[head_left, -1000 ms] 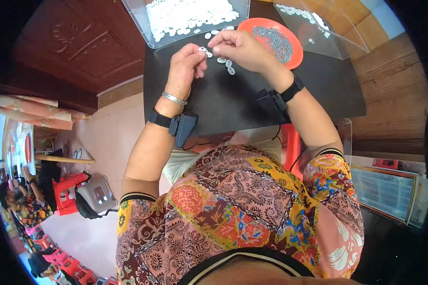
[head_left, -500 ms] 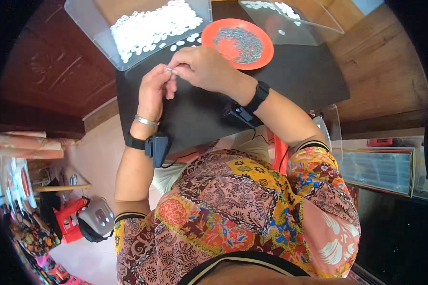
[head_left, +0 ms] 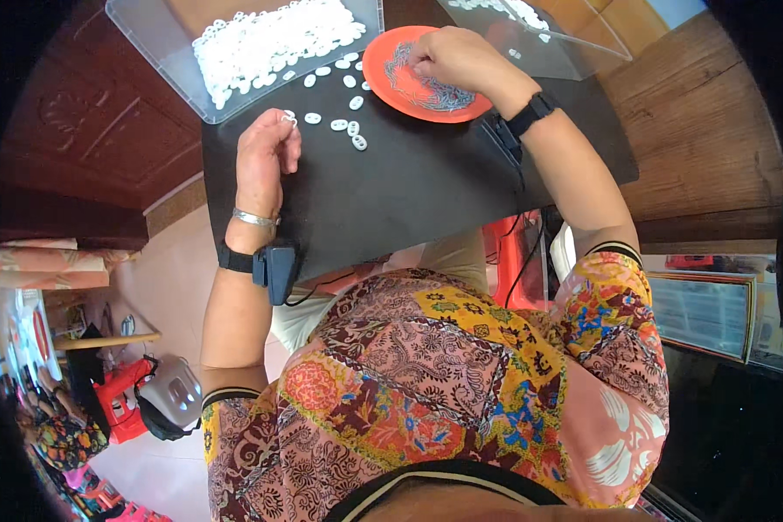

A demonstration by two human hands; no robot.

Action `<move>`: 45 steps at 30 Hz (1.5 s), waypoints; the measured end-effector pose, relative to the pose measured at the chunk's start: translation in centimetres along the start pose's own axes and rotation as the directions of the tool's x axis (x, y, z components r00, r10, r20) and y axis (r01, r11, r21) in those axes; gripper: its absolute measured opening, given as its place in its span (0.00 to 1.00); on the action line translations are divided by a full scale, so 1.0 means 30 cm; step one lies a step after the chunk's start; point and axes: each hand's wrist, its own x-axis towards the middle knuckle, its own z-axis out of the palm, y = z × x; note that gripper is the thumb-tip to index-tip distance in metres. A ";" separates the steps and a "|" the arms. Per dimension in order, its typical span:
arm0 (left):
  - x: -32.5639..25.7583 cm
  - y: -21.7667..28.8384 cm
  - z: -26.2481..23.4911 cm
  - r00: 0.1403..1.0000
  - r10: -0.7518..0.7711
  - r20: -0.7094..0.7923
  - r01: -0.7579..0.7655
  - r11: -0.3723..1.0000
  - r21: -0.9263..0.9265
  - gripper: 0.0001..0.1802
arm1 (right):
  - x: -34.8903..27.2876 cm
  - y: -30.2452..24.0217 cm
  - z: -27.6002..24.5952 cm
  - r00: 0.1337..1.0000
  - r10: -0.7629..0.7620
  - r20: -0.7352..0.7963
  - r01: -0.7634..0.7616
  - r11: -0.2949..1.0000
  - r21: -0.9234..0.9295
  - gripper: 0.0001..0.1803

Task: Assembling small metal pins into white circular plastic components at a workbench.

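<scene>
Small white oval plastic pieces with holes (head_left: 359, 142) lie loose on the dark tabletop. My left hand (head_left: 265, 152) is closed, pinching one white oval piece (head_left: 289, 117) between thumb and fingertips. Across the table, my right hand (head_left: 461, 59) reaches over an orange plate (head_left: 398, 102) with its fingers pinched together. Thin grey metal pins, nails or screws (head_left: 448, 97), are spread over that plate. The right fingertips are down among the pins; whether they grip one is too small to tell.
A clear plastic tub (head_left: 161, 65) heaped with white oval pieces stands at the far left. Another clear container (head_left: 565, 65) with more white pieces is at the far right. Dark straps with small boxes (head_left: 277, 271) are on both wrists; cables hang from them.
My right hand has left the left hand and moved right, onto the orange plate. My left hand keeps a white oval piece. More loose white pieces now show on the tabletop.
</scene>
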 end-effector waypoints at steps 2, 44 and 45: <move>-0.001 -0.007 -0.003 1.000 -0.010 -0.004 0.010 1.000 0.027 0.10 | 0.020 -0.013 0.017 0.999 0.001 0.043 0.001 0.998 -0.057 0.07; -0.028 0.007 0.028 0.998 0.006 0.056 -0.008 0.999 0.046 0.10 | 0.063 -0.377 0.091 0.987 -0.086 0.139 -0.106 0.310 0.945 0.09; -0.029 0.008 0.026 0.999 0.004 0.051 -0.006 0.999 0.049 0.10 | 0.063 -0.372 0.098 0.986 -0.092 0.139 -0.105 0.306 0.946 0.09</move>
